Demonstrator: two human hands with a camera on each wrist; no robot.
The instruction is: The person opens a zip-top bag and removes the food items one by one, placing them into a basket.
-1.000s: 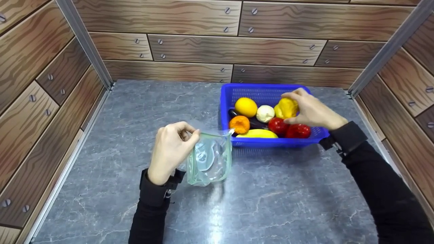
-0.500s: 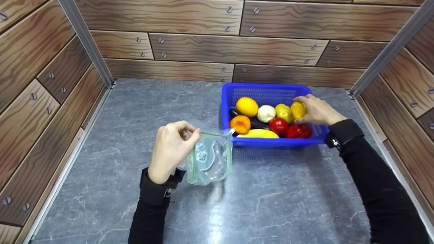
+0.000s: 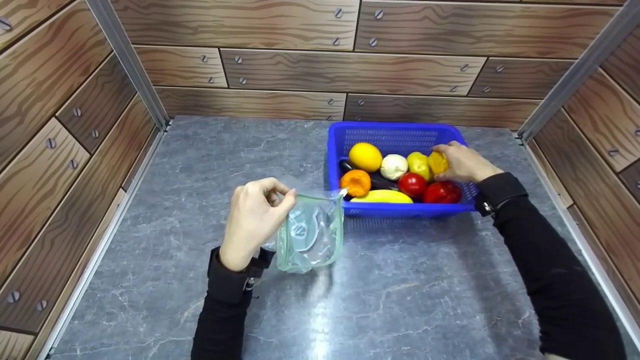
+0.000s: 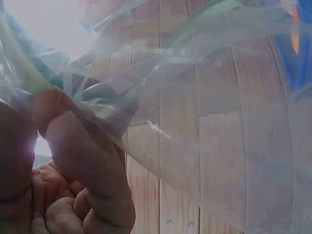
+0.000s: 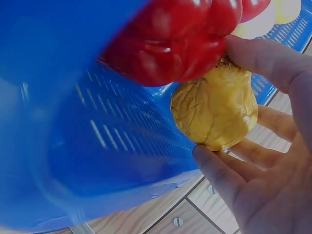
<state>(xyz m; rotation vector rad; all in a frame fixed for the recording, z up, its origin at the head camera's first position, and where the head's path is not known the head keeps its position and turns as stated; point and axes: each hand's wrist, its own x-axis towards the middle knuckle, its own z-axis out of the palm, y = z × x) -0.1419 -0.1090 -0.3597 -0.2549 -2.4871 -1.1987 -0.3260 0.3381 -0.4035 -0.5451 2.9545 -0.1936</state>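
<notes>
My left hand (image 3: 256, 220) pinches the top edge of a clear zip bag (image 3: 312, 235) with a green-tinted border, thumb against fingers. The bag hangs upright, its mouth parted. Close up in the left wrist view, its film (image 4: 195, 97) spreads past the fingertips. At the right end of the blue basket (image 3: 400, 207), my right hand (image 3: 465, 162) holds a wrinkled golden-yellow fruit (image 5: 217, 109) with a brown end, thumb on one side and fingers on the other. Beside that fruit lie a lumpy yellow-green fruit (image 3: 418, 165) and a red bell pepper (image 5: 170, 44).
Also in the basket are a yellow round fruit (image 3: 365, 156), a white bulb-like vegetable (image 3: 394, 167), an orange piece (image 3: 355, 183), a dark eggplant (image 3: 382, 182), a banana (image 3: 382, 196) and a red round fruit (image 3: 412, 184). Wood-patterned walls (image 3: 280, 70) enclose the grey tabletop (image 3: 400, 300).
My right hand has shifted right and lower with the golden-yellow fruit, baring the yellow-green one beside it. My left hand and the bag have stayed in place.
</notes>
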